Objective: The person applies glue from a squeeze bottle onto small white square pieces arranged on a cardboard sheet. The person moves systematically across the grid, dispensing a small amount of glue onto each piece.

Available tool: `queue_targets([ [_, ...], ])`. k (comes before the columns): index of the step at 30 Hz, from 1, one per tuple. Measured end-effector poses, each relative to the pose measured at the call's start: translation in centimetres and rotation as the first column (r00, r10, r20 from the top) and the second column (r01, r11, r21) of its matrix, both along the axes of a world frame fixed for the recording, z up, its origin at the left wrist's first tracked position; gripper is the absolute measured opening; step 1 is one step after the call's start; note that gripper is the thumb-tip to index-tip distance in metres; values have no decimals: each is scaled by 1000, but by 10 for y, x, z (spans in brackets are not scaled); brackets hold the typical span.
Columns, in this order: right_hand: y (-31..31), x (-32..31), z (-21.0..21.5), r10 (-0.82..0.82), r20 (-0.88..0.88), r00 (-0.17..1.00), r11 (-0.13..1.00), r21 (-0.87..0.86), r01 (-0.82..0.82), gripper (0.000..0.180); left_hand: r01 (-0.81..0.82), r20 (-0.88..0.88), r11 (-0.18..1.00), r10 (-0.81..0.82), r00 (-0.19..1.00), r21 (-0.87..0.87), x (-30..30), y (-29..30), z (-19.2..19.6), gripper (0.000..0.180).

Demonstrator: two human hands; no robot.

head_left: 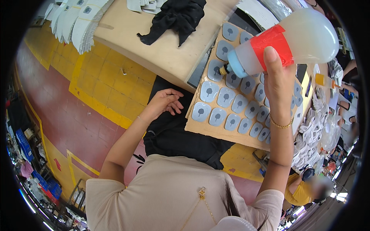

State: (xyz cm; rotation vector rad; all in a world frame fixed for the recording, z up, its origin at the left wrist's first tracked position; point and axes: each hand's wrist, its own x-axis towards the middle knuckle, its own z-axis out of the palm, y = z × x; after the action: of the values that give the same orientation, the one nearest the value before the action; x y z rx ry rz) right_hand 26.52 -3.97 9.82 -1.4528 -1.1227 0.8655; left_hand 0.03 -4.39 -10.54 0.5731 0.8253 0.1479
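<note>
My right hand [280, 82] grips a translucent squeeze bottle [314, 36] banded with red tape. The bottle is tipped over, its light blue cap [236, 63] to the lower left. Its dark tip [223, 70] is over a grey rounded patch [215, 70]; whether they touch I cannot tell. Rows of such patches, each with a dark tree-like shape, lie on a brown cardboard sheet [189, 120]. My left hand [165, 103] is empty and off the sheet's left edge, over black cloth on my lap, its fingers loosely bent and apart.
A tan table [154, 57] with a crumpled black cloth [179, 19] stands ahead. Stacked white pieces [83, 27] hang at its far left. White parts [312, 134] are heaped at right, near a small yellow bottle [324, 80]. A person in yellow [298, 192] is at lower right.
</note>
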Motion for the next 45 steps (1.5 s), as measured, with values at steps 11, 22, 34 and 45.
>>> queue_targets([
  [11,17,-20,3,26,228,973,994,97,-49,47,-3,4,1000,3,1000,-9,-1,0,2,21],
  [22,9,-21,4,21,-64,998,1000,6,-21,47,5,16,1000,-5,1000,-12,-1,1,1,22],
  [34,-6,-34,4,222,56,973,974,-69,-218,52,0,23,1000,0,1000,-12,-1,1,1,22],
  [45,-29,36,18,-150,-96,984,975,152,163,61,11,-13,1000,-11,1000,-22,0,1,-2,23],
])
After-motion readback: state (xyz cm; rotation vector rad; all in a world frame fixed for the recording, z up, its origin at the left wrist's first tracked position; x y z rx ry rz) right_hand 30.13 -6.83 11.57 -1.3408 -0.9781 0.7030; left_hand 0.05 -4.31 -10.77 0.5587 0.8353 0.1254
